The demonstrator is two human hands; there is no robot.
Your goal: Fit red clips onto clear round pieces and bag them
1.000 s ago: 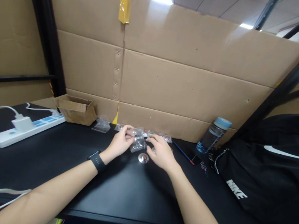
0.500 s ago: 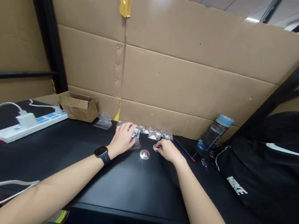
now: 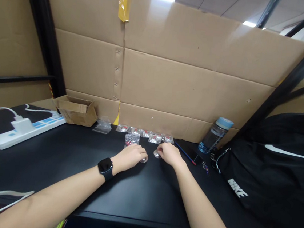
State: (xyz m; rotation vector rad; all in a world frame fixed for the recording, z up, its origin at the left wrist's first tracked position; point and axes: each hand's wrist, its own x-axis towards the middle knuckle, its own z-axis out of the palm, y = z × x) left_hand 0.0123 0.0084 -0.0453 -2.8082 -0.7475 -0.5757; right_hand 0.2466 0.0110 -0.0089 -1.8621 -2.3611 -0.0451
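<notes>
My left hand [image 3: 132, 155], with a dark watch [image 3: 105, 166] on its wrist, has its fingers curled over the edge of a shiny silver disc [image 3: 143, 160] on the black table. My right hand [image 3: 169, 154] pinches a second silver disc [image 3: 156, 153] between thumb and fingers, a little farther back. Both discs are partly covered by fingers. Just behind my left hand lies a clear plastic bag [image 3: 132, 139] with something red in it. Several clear packets [image 3: 154, 138] holding shiny round pieces with red marks line the back of the table.
An open cardboard box [image 3: 79, 113] and flat plastic bags [image 3: 102, 126] are at back left, near a white power strip [image 3: 26, 133]. To the right are a blue-and-red pen [image 3: 186, 153], a keychain [image 3: 205, 167], a water bottle [image 3: 215, 136] and a black backpack [image 3: 271, 178].
My left hand has moved from the plastic bag toward me and right, onto the nearer silver disc. The bag now lies released behind it. My right hand keeps its pinch on the other disc.
</notes>
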